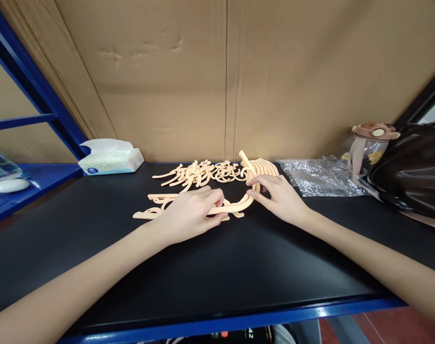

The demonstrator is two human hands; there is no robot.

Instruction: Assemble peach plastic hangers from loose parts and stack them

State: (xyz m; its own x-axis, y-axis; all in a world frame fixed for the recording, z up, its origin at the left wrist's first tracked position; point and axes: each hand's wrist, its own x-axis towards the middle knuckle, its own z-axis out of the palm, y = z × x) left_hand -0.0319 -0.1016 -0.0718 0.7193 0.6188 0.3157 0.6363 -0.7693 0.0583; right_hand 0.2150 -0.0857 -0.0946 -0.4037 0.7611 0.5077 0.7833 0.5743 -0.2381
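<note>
A curved peach plastic hanger piece (238, 207) runs between my two hands, low over the black tabletop. My left hand (194, 210) is closed around its left stretch, thumb underneath. My right hand (276, 196) pinches the bent right end, where a straight bar (246, 161) sticks up. Under and beside my left hand lie more hanger parts (147, 214), partly covered by the hand. Behind them is a heap of small curved hanger pieces (192, 173). A row of matching pieces (265, 166) lies just behind my right hand.
At the back left stands a tissue pack (111, 160). Clear plastic wrap (321, 177) lies to the right, beside a drinking bottle (367, 148) and a dark shiny bag (410, 172). A blue metal frame (59, 119) rises on the left; cardboard (160, 86) walls the back.
</note>
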